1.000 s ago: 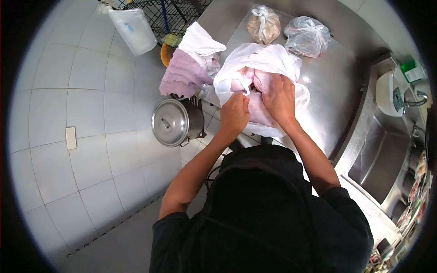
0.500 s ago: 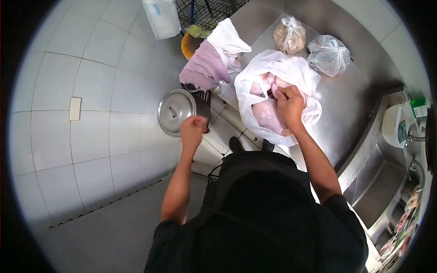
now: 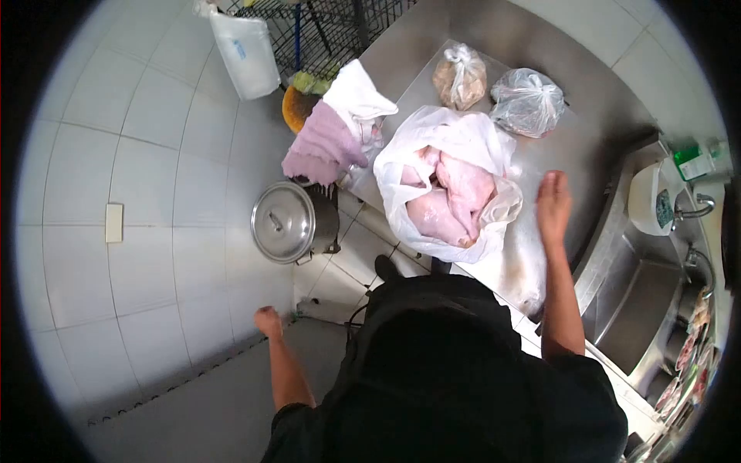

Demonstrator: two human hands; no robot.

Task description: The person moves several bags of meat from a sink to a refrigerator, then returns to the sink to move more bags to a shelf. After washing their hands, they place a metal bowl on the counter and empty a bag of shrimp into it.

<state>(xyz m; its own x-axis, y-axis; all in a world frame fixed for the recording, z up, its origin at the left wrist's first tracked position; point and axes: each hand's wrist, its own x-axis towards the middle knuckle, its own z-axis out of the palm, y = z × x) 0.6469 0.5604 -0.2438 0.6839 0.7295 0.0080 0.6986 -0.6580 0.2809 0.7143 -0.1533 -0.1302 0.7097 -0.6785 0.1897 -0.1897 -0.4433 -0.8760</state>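
Large pieces of raw poultry (image 3: 467,189) lie in an opened white plastic bag (image 3: 394,154) on the steel counter. My right hand (image 3: 554,208) is to the right of the bag, apart from it, over the counter. Its fingers are stretched out and nothing shows in them. Low on the left, my left hand (image 3: 268,321) hangs near the tiled wall with its fingers curled in and nothing visible in it. The lidded metal pot (image 3: 283,222) stands above that hand, not touched by it.
Two knotted plastic bags (image 3: 461,76) (image 3: 528,102) sit on the steel counter (image 3: 602,147) behind the poultry. Purple and white cloths (image 3: 324,143) hang at its left corner, near a wire rack (image 3: 328,38). To the right is a sink (image 3: 637,309) with a faucet (image 3: 695,207).
My right hand has let go of the poultry and moved right, out of the bag. My left hand has dropped down and left, away from the pot. The view has shifted slightly.
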